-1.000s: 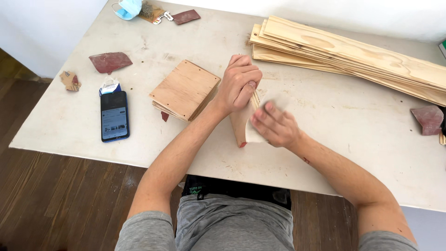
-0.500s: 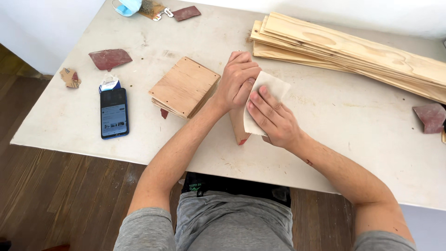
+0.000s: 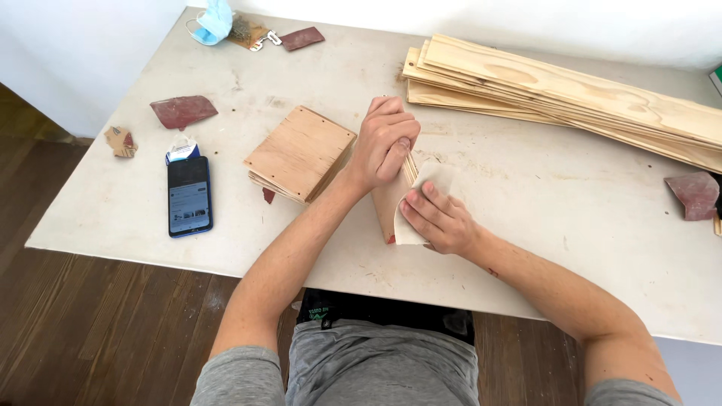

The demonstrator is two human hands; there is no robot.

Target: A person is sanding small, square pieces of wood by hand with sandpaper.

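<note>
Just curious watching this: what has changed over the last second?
The right hand slid the pale sanding sheet up the standing wood piece, then back down toward the person. The left hand kept gripping the piece's top. The phone, square wood stack and planks stayed put.

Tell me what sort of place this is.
Probably a home or hobby woodworking spot: a stack of long pale wood planks, reddish-brown sandpaper scraps on a scuffed white table, and a small pile of square plywood pieces.
</note>
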